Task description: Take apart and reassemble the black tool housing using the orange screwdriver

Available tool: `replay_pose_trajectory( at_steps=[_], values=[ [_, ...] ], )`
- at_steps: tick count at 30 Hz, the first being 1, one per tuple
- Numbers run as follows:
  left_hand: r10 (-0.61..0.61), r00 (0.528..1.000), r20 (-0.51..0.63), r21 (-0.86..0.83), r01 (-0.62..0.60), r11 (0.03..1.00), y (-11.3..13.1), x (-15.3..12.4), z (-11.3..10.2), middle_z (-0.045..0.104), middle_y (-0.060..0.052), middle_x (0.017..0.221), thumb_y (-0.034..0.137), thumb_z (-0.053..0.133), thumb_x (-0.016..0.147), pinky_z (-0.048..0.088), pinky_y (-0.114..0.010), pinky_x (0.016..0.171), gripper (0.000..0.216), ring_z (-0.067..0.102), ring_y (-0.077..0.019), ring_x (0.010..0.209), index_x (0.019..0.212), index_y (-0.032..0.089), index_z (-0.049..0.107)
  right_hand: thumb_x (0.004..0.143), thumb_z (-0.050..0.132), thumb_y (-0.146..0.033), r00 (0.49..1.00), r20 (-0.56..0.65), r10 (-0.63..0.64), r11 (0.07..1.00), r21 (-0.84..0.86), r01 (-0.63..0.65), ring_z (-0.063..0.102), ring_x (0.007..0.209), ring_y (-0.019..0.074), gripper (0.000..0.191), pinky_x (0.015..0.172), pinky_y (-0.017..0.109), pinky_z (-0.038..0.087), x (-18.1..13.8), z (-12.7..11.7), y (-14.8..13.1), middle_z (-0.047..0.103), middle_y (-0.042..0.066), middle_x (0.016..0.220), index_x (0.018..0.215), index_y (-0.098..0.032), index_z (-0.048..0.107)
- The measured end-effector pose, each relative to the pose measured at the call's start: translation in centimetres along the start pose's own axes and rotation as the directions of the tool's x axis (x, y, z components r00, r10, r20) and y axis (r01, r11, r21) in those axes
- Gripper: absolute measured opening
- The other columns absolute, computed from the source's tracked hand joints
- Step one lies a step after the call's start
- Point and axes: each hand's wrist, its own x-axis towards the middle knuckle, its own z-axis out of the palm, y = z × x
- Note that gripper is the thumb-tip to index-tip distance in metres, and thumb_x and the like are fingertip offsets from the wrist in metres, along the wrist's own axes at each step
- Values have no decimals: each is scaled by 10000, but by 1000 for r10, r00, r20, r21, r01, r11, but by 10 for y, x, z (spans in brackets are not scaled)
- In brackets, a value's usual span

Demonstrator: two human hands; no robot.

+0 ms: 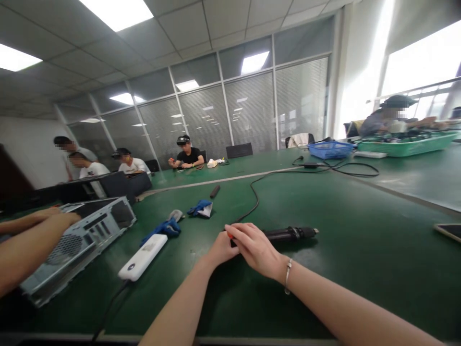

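Observation:
My left hand (pixel 220 249) and my right hand (pixel 258 249) meet just above the table. The left fingers are curled and partly covered by the right hand. My right fingers reach over the left ones and press together. A small orange-red part (pixel 230 235) and something dark show between them; what the piece is I cannot make out. Right behind my right hand lies a black electric screwdriver (pixel 291 234), its tip pointing right. Its rear end is hidden by my hand. A black cord (pixel 256 194) runs from behind my hands towards the far side.
On the green table (pixel 345 278) lie a white power strip (pixel 143 257), blue gloves (pixel 201 209), a dark bar (pixel 215 191) and a phone (pixel 448 231). Another person's arms (pixel 39 235) rest at a metal computer case (pixel 90 235). Blue (pixel 331 150) and green baskets (pixel 410 145) stand farther back; several people sit around.

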Motion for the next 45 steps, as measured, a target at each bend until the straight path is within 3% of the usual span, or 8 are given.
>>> replay_pose_trajectory(
  at_steps=[7,16,23,29,35,39,41,45],
  values=[
    [-29,999,33,-16,30,999,-3,-2,1,718,-72,954,174,696,711,527,-283,768,243,661,-220,835,942,104,678,926,416,-106,999,-31,34,999,-16,-34,590,981,219,467,821,397,529,-8,7,5,612,108,1122,1366,-258,432],
    [-16,999,43,8,16,1000,1,-3,-1,723,-61,963,172,700,729,517,-282,806,197,656,-227,897,923,134,703,929,461,-158,998,-42,45,999,-13,-46,599,996,225,437,819,396,544,-11,10,8,600,107,1141,1350,-275,455],
    [28,999,30,-32,-27,999,0,-3,-1,709,-57,859,200,722,719,518,-267,735,188,659,-208,812,872,100,678,938,380,-102,999,14,35,996,86,-36,536,1161,221,553,937,394,515,-12,10,7,533,121,1295,1461,-256,289],
    [0,999,51,29,-1,1000,-1,-3,-1,710,-39,847,192,722,719,509,-253,712,159,653,-198,789,854,116,687,949,423,-158,997,-43,71,997,25,-70,604,1017,216,450,843,383,548,-10,11,9,611,102,1151,1385,-269,418],
    [35,997,65,6,-35,999,3,-3,-6,716,-31,888,237,740,728,494,-258,754,189,654,-201,820,880,130,702,933,434,-104,986,-168,12,996,84,2,608,1012,210,562,831,372,550,-12,7,9,601,104,1143,1447,-286,296],
    [33,996,81,2,-33,999,8,-3,-8,720,-21,951,234,754,715,487,-271,810,254,653,-206,867,953,160,704,921,491,-181,964,-246,102,993,83,-84,625,976,228,609,829,390,547,-10,-4,4,624,103,1113,1470,-262,240],
    [29,997,77,-29,-27,999,9,-4,-8,723,-30,968,201,740,715,493,-271,819,267,658,-209,881,975,154,704,914,514,-227,975,-142,169,979,136,-150,634,943,218,592,824,371,545,-7,-11,1,636,98,1101,1457,-244,279],
    [22,995,99,-83,-14,996,6,-3,-8,727,-59,1034,185,684,745,504,-275,844,305,668,-221,937,1047,152,706,871,580,-231,951,282,126,953,233,-195,640,912,191,438,827,311,527,-6,-28,-6,666,74,1059,1303,-239,512]
  ],
)
